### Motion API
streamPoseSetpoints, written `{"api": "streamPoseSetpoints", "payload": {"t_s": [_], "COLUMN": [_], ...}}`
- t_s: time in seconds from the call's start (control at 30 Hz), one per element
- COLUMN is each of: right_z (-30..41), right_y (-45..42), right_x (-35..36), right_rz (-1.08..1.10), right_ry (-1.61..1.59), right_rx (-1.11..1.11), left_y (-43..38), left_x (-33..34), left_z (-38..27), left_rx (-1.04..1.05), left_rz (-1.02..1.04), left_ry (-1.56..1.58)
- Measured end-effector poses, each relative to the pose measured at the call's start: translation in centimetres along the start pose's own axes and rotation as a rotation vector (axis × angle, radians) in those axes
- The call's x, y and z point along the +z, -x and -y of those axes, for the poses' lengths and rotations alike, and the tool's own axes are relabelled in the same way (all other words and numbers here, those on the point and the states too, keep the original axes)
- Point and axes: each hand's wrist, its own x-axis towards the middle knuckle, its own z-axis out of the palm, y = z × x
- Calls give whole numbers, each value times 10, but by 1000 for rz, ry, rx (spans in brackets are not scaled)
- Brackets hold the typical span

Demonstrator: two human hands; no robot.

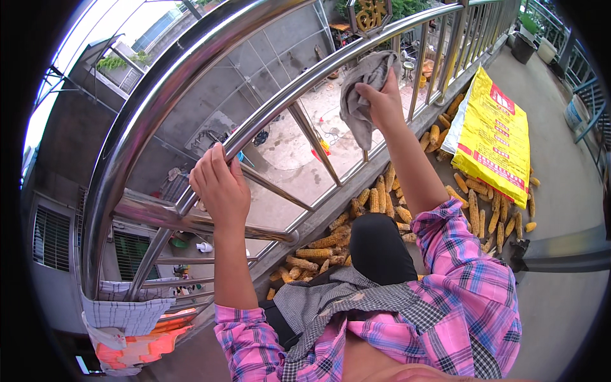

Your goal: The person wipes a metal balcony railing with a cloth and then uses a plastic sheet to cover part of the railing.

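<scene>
My left hand (222, 186) is closed around the lower horizontal rail of a stainless steel balcony railing (296, 90), near the corner post. Farther right, my right hand (382, 102) grips a crumpled grey cloth (358, 95), thumb on top, at the same rail beside its upright bars. Part of the cloth hangs down past the rail. The thicker top handrail (143, 105) curves above and to the left of my left hand. Whether the cloth touches the upright behind it is hard to tell.
Corn cobs (324, 243) lie on the floor along the railing's base and around my knee. A yellow printed sack (496, 138) covers some at the right. Checked cloths (129, 313) hang on the railing at lower left. Buckets and a dark pot (523, 47) stand at upper right. A courtyard lies below.
</scene>
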Motion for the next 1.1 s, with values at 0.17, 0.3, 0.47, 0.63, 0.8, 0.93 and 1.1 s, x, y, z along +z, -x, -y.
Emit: {"api": "streamPoseSetpoints", "payload": {"t_s": [0.17, 0.3, 0.47, 0.63, 0.8, 0.93, 1.1], "right_z": [1, -40, -65, -172, -256, -257, -164], "right_y": [-23, -62, -38, 43, 123, 120, 71], "right_x": [16, 0, 4, -99, -155, -212, -196], "right_rz": [19, -140, -107, -101, -114, 3, -247], "right_ry": [1141, 1009, 796, 745, 724, 1170, 583], "right_rx": [-320, -440, -239, -52, 245, 111, 440], "left_y": [-1, -6, 6, 2, 4, 1, -1], "left_x": [1, 7, 5, 8, 4, 19, 10], "left_z": [2, -9, -2, -5, 3, -3, -5], "left_rx": [-13, -16, -26, -29, 5, 37, 23], "left_rz": [-1, -6, 45, 50, 56, 3, -1], "left_ry": [-41, -23, -31, -72, -129, -165, -183]}}
